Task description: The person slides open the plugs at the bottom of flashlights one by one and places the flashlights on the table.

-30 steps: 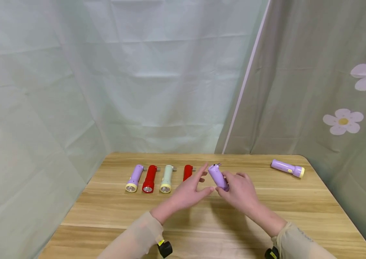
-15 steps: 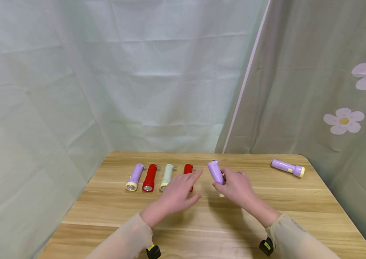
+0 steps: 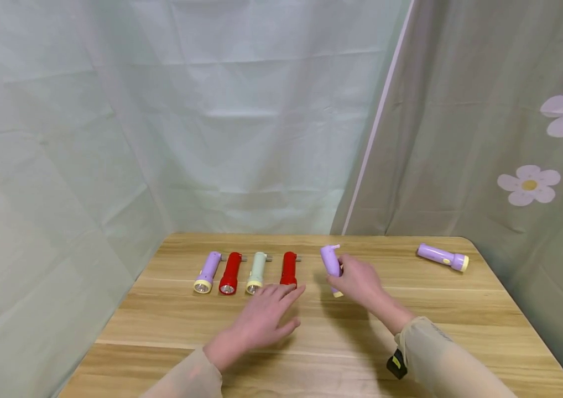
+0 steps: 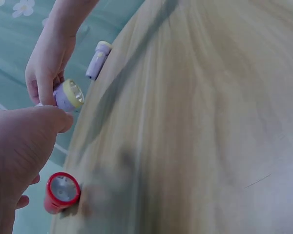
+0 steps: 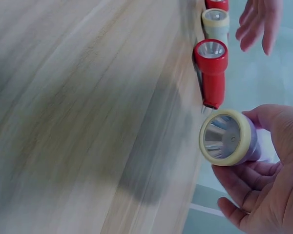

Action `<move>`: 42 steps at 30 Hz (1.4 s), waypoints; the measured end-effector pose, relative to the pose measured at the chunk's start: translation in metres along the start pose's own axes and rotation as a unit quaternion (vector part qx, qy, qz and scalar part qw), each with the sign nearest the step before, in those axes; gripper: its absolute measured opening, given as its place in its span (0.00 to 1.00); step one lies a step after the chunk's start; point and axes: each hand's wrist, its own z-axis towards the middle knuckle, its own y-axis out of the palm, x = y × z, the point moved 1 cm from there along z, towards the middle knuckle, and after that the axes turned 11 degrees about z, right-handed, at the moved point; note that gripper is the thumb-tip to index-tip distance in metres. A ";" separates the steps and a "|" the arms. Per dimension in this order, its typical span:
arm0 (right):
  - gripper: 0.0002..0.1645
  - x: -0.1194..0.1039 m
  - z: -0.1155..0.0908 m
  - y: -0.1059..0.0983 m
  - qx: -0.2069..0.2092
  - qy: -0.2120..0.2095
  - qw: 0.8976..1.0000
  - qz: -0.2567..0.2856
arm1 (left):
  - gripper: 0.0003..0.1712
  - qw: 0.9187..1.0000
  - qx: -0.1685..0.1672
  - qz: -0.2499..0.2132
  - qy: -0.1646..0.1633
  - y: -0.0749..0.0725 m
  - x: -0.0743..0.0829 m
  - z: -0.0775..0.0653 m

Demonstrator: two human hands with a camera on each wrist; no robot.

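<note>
My right hand (image 3: 359,280) grips a purple flashlight (image 3: 330,261) with a cream head ring, thumb on one side and fingers on the other. In the right wrist view its round lens (image 5: 223,138) faces the camera, and the plug prongs stick out at the tail in the head view. My left hand (image 3: 257,319) has its fingers spread, over the wood just in front of a red flashlight (image 3: 288,267); it holds nothing. Left of that one lie a pale green flashlight (image 3: 257,271), another red flashlight (image 3: 231,272) and a purple flashlight (image 3: 208,271), heads toward me.
A further purple flashlight (image 3: 443,257) lies sideways near the back right corner of the wooden table (image 3: 460,331). Pale curtains (image 3: 261,121) hang behind the table and along both sides.
My left hand has drawn back from beside the held flashlight, moving left and toward me. My right hand has shifted slightly left and away, and the purple flashlight is now lower, near the table.
</note>
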 end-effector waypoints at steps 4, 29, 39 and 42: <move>0.19 -0.001 0.007 0.007 -0.019 0.035 0.999 -0.004 | 0.43 1.000 -0.002 0.003 0.013 0.005 0.004 -0.006; 0.22 0.003 0.036 0.033 -0.048 0.139 0.989 0.013 | 0.40 0.999 -0.017 -0.043 -0.003 0.018 0.022 -0.026; 0.24 0.001 0.041 0.032 -0.060 0.142 0.988 0.023 | 0.39 0.998 -0.029 -0.053 -0.009 0.019 0.023 -0.025; 0.26 0.001 0.040 0.031 -0.069 0.140 0.987 0.024 | 0.39 0.998 -0.033 -0.051 -0.010 0.020 0.023 -0.025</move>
